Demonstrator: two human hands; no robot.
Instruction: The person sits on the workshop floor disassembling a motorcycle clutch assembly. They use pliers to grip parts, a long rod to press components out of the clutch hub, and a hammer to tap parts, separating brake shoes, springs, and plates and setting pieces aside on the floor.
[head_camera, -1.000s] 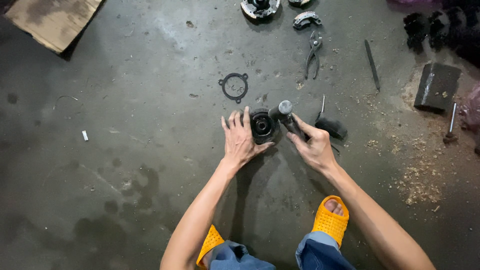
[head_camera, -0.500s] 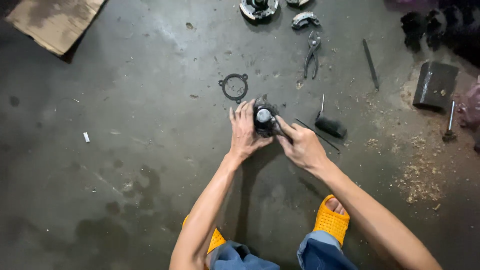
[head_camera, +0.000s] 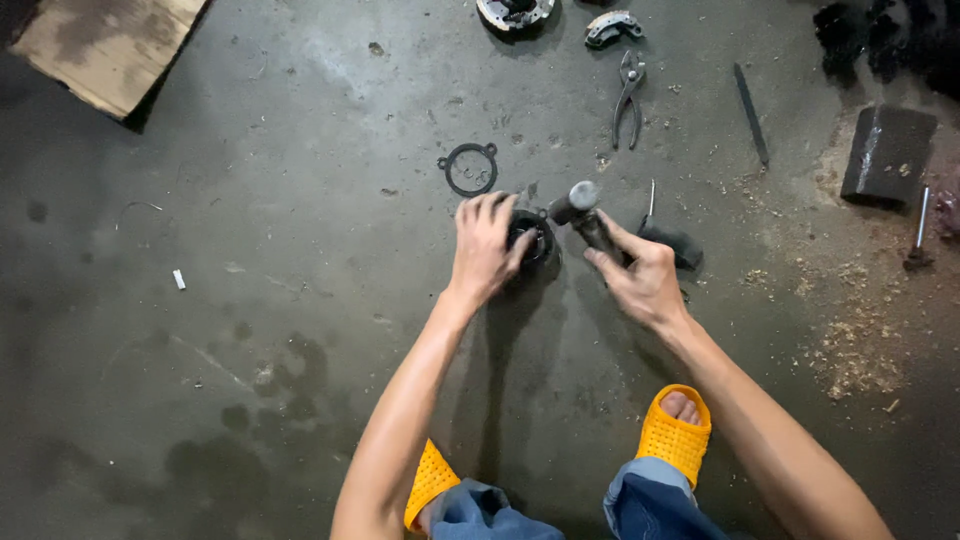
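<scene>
My left hand rests on a round black metal part that sits on the stained concrete floor, fingers curled around its left side. My right hand grips the dark handle of a hammer. Its grey round head is raised just to the right of the black part. A black ring gasket lies flat on the floor a little beyond my left hand.
Pliers, a thin dark rod and two metal parts lie farther off. A dark block and a screwdriver sit at right amid sawdust. Cardboard lies top left. My yellow sandals are below.
The hammer head was down on the black part half a second ago and is now lifted back to the right. My left hand stays on the part.
</scene>
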